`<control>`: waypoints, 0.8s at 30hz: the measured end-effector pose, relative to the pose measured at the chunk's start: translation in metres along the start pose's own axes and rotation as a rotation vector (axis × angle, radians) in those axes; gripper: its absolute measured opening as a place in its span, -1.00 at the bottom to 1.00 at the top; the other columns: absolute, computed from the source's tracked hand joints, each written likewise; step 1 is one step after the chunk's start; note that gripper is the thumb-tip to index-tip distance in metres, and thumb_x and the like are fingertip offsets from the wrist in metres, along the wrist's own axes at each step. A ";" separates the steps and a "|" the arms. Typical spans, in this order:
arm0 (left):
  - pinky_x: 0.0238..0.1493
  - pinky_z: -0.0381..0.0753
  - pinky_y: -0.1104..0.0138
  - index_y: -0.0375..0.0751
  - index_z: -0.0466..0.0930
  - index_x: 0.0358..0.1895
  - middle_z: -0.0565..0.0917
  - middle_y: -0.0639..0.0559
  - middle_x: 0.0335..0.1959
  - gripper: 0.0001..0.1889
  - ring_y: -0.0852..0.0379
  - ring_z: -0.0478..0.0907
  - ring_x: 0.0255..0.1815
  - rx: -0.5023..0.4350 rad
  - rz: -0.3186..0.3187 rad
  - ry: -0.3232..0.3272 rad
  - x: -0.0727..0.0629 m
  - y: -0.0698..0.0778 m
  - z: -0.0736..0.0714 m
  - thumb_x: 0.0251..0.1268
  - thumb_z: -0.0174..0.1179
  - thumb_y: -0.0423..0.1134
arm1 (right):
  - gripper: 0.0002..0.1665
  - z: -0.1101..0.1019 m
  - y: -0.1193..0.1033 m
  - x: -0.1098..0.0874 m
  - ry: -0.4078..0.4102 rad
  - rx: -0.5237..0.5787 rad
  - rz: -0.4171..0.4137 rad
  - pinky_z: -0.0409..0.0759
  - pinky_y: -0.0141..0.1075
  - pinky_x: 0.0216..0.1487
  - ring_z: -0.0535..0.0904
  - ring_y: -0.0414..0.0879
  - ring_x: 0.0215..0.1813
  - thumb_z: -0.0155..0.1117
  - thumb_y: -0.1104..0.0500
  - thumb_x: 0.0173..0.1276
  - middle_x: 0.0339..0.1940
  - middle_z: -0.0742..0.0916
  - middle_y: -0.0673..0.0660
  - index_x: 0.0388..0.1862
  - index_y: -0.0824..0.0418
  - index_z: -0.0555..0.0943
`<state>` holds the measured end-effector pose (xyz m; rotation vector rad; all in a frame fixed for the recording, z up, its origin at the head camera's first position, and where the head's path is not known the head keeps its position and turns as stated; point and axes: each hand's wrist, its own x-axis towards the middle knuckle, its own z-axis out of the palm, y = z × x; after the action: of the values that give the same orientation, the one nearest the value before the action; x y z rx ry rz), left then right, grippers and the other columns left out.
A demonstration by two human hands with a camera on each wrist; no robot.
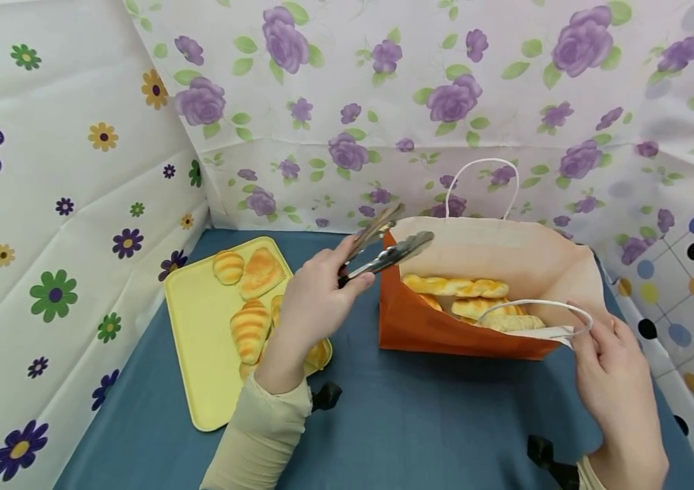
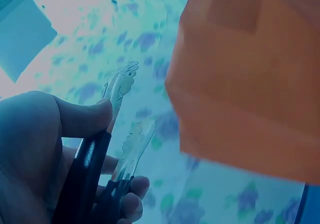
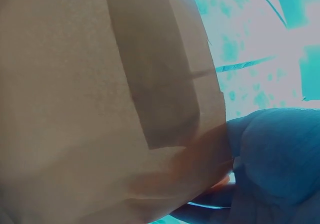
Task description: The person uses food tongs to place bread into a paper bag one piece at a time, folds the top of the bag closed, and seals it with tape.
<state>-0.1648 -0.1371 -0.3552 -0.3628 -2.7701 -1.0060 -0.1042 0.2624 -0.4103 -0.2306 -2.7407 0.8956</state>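
Observation:
My left hand [image 1: 320, 292] grips black-handled metal tongs [image 1: 391, 257], their tips apart with nothing between them, beside the left edge of an orange paper bag [image 1: 445, 338]. In the left wrist view, the thumb lies along one arm of the tongs [image 2: 86, 169] and fingers curl round the other. The bag stands with its mouth spread, and several bread pieces [image 1: 454, 286] lie inside. On the right, my right hand [image 1: 619, 371] pinches the bag's rim near a white handle [image 1: 531, 301]. From the right wrist, the bag's paper wall [image 3: 65, 109] fills most of the view.
A yellow tray [image 1: 200, 340] with several pastries [image 1: 250, 330] sits left of the bag, partly behind my left forearm. Blue cloth [image 1: 420, 422] covers the table. Flower-patterned sheets [image 1: 347, 88] rise at the back and sides, close behind the bag.

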 end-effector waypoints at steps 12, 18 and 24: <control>-0.15 0.56 0.02 -0.05 0.24 0.72 0.66 -0.08 -0.02 -0.23 -0.07 0.59 -0.07 0.097 -0.178 0.011 -0.019 -0.055 -0.037 0.62 0.18 0.19 | -0.30 -0.004 -0.003 0.000 -0.013 -0.009 0.056 0.44 0.50 0.07 0.52 0.50 0.19 -0.15 -0.07 0.79 0.59 0.36 0.51 0.78 0.05 0.13; -0.02 0.57 -0.15 -0.10 0.24 0.71 0.64 -0.22 0.22 -0.24 -0.22 0.61 0.14 0.160 -0.219 -0.006 -0.035 -0.082 -0.050 0.64 0.15 0.17 | -0.29 -0.005 -0.004 0.000 -0.001 -0.017 0.070 0.48 0.41 0.01 0.54 0.46 0.11 -0.10 -0.06 0.76 0.58 0.38 0.52 0.77 0.09 0.16; -0.05 0.54 -0.13 -0.19 0.13 0.74 0.57 -0.41 0.33 -0.16 -0.34 0.57 0.23 0.179 -0.330 -0.086 -0.060 -0.116 -0.055 0.66 0.08 0.25 | -0.31 -0.009 -0.005 0.002 0.026 -0.038 0.137 0.50 0.06 -0.23 0.52 0.27 -0.07 -0.07 -0.05 0.72 0.54 0.45 0.50 0.72 0.13 0.27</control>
<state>-0.1358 -0.2688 -0.3984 0.0821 -3.0341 -0.8090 -0.1041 0.2632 -0.4000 -0.4393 -2.7466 0.8691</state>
